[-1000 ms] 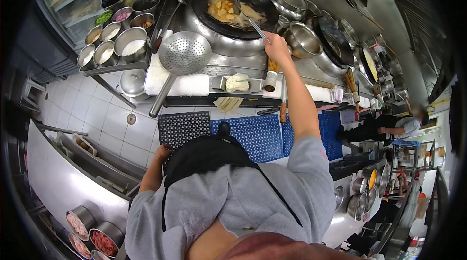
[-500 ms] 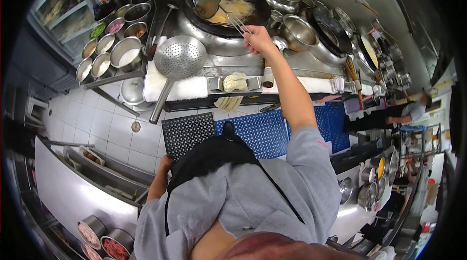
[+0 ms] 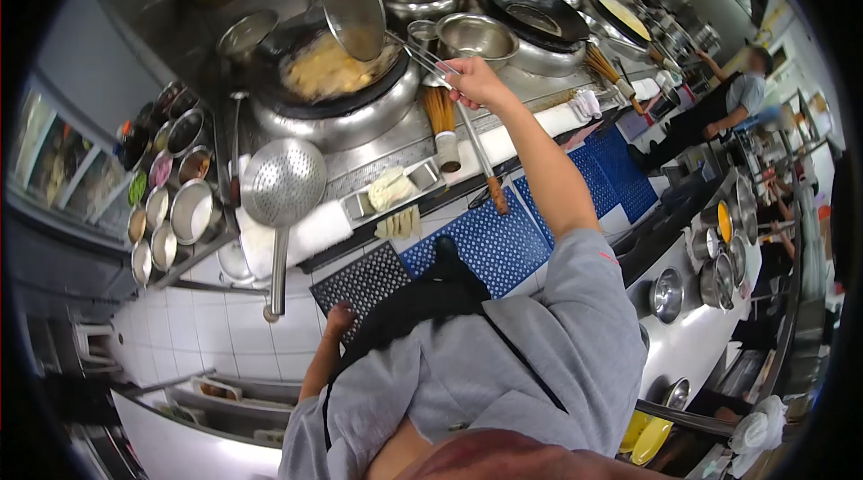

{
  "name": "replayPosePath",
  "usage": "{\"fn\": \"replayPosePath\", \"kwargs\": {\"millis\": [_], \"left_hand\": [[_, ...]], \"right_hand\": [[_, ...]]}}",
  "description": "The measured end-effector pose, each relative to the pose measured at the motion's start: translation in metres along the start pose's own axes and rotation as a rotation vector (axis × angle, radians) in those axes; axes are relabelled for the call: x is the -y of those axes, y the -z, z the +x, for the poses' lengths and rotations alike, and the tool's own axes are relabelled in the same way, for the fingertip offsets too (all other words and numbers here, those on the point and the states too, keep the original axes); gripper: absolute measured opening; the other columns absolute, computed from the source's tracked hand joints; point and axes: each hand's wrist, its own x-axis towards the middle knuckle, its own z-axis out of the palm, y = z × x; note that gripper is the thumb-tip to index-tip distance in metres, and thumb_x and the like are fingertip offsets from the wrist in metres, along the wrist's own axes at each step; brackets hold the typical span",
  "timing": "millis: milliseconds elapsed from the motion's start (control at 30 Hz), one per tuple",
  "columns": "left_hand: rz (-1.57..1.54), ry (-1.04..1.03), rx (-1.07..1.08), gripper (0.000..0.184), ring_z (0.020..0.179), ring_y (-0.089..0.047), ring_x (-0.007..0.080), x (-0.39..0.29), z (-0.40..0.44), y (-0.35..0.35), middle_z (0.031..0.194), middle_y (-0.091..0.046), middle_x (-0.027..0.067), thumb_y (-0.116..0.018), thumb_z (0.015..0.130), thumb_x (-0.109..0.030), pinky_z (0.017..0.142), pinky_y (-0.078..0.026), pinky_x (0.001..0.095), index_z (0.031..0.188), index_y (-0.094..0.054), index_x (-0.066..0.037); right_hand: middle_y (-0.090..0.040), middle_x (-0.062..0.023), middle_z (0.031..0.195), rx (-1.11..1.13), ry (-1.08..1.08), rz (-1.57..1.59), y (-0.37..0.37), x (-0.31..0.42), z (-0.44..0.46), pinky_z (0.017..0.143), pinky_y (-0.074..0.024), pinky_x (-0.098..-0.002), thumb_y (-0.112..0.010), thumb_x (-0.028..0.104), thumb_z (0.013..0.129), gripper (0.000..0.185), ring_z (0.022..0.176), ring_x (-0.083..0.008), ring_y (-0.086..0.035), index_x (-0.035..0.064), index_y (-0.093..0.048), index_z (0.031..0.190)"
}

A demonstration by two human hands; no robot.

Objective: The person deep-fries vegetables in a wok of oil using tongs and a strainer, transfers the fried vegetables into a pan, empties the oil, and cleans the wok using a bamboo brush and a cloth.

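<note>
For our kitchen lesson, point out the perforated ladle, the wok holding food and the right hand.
Perforated ladle [image 3: 284, 182]: head view, bowl.
Wok [image 3: 349, 108]: head view, front rim.
Right hand [image 3: 478, 83]: head view, back.

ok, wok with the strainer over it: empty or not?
Not empty: the wok holds pale yellow food, seen past the strainer; can't tell how deep.

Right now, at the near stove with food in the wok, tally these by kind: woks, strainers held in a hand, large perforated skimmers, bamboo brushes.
Black metal wok with golden food: 1
Round steel strainer in the right hand: 1
Large perforated steel skimmer: 1
Tan bamboo brush: 1
Total: 4
</note>
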Motion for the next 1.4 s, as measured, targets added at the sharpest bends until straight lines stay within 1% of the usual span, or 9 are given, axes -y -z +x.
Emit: {"fn": "replayPosePath", "kwargs": {"millis": [200,333,400,600,933,1267,1300,1333,1400], "left_hand": [[-0.706,0.008,0.177,0.076,0.061,-0.057,0.0147,-0.131,0.078,0.0,0.077,-0.061,0.0084,-0.066,0.083,-0.005,0.045,-0.045,0.0271,0.145,-0.021,-0.009],[-0.649,-0.032,0.119,0.054,0.057,-0.053,0.0121,-0.203,0.101,-0.01,0.073,-0.058,0.0048,-0.069,0.085,-0.016,0.043,-0.042,0.0266,0.129,-0.039,-0.008],[-0.563,-0.002,0.076,0.026,0.052,-0.053,0.0134,-0.202,0.113,-0.022,0.067,-0.06,0.0033,-0.073,0.082,-0.026,0.047,-0.045,0.0269,0.085,-0.064,-0.002],[-0.379,0.178,-0.056,0.03,0.062,-0.059,0.0143,-0.241,0.065,-0.018,0.076,-0.064,0.0037,-0.069,0.083,-0.028,0.053,-0.047,0.0313,0.096,-0.068,-0.001],[-0.546,0.227,-0.204,0.034,0.074,-0.067,0.0205,-0.265,0.031,-0.018,0.085,-0.071,0.0117,-0.072,0.076,-0.021,0.067,-0.052,0.0328,0.097,-0.068,0.005],[0.072,0.1,0.263,0.053,0.088,-0.067,0.0351,-0.169,0.076,-0.026,0.094,-0.069,0.0193,-0.069,0.074,-0.05,0.08,-0.053,0.0429,0.103,-0.069,-0.005],[0.482,-0.388,0.361,0.053,0.085,-0.067,0.0355,-0.126,0.096,-0.036,0.092,-0.07,0.0182,-0.07,0.074,-0.049,0.077,-0.054,0.0427,0.102,-0.07,-0.005],[0.154,0.08,0.248,0.051,0.083,-0.068,0.0354,-0.188,0.066,-0.001,0.089,-0.07,0.0198,-0.071,0.071,-0.045,0.076,-0.054,0.0418,0.099,-0.07,-0.003],[0.107,0.04,0.233,0.051,0.081,-0.068,0.0354,-0.144,0.079,-0.007,0.087,-0.069,0.0233,-0.07,0.067,-0.041,0.075,-0.055,0.0407,0.097,-0.07,0.0]], "right_hand": [[-0.059,-0.0009,0.063,-0.06,-0.039,0.22,0.074,-0.01,0.041,0.035,-0.0342,-0.0206,-0.055,0.012,0.092,0.039,0.042,-0.0053,-0.046,0.0122,-0.055,0.131],[-0.059,-0.002,0.063,-0.132,0.02,0.129,0.149,-0.012,0.103,0.035,-0.0347,-0.022,-0.055,0.011,0.091,0.035,0.042,-0.0061,-0.047,0.0098,-0.059,0.126],[-0.058,-0.0035,0.061,-0.216,0.105,0.074,0.187,-0.014,0.147,0.034,-0.0357,-0.0239,-0.054,0.008,0.089,0.031,0.041,-0.0069,-0.047,0.007,-0.064,0.119],[-0.066,-0.0207,0.105,-0.505,0.195,-0.827,0.268,-0.001,0.296,0.093,-0.048,-0.0464,-0.054,0.011,0.082,0.039,0.105,-0.0369,-0.061,0.0147,-0.065,0.119],[-0.066,-0.0219,0.109,-0.44,0.093,-1.029,0.266,-0.035,0.404,0.086,-0.0532,-0.0441,-0.053,0.01,0.087,0.024,0.102,-0.0363,-0.064,0.0052,-0.068,0.105],[-0.064,-0.0196,0.109,-0.464,0.333,-0.598,0.175,-0.005,0.193,0.093,-0.0463,-0.0437,-0.057,0.015,0.085,0.038,0.104,-0.0384,-0.06,0.014,-0.063,0.123],[-0.067,-0.0208,0.101,-0.469,0.382,-0.55,0.157,-0.013,0.178,0.084,-0.0514,-0.0389,-0.059,0.015,0.086,0.038,0.09,-0.031,-0.068,0.0157,-0.063,0.123],[-0.069,-0.0176,0.094,-0.367,0.33,-0.406,0.136,-0.015,0.163,0.075,-0.0517,-0.0347,-0.059,0.014,0.087,0.038,0.078,-0.024,-0.067,0.0142,-0.062,0.125],[-0.069,-0.0099,0.083,-0.237,0.244,-0.089,0.084,-0.004,0.115,0.06,-0.0488,-0.0266,-0.059,0.009,0.089,0.037,0.061,-0.0111,-0.061,0.0105,-0.061,0.126]]}}
